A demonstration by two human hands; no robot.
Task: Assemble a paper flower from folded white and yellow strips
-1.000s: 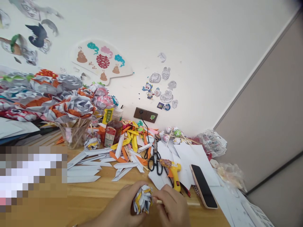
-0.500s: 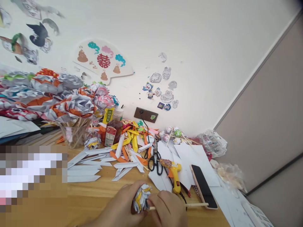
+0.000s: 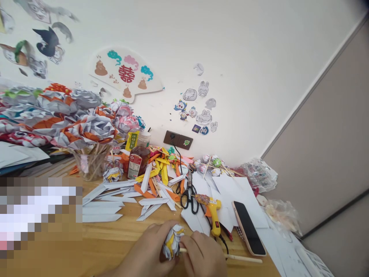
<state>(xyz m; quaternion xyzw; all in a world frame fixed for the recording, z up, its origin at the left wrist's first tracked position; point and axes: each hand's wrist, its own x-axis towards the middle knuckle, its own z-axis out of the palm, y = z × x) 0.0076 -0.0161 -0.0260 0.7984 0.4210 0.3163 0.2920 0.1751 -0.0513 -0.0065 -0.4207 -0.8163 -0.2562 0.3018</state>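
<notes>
Both sets of fingers are clamped, my left hand (image 3: 155, 242) around the paper flower (image 3: 173, 242) and my right hand (image 3: 203, 254) on the stick (image 3: 245, 259), so from here I'd align them gently.

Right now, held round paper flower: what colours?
The round paper flower is white and yellow, head view best.

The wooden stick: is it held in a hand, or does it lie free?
Held: the right hand closes around the wooden stick, which shows on both sides of it.
</notes>
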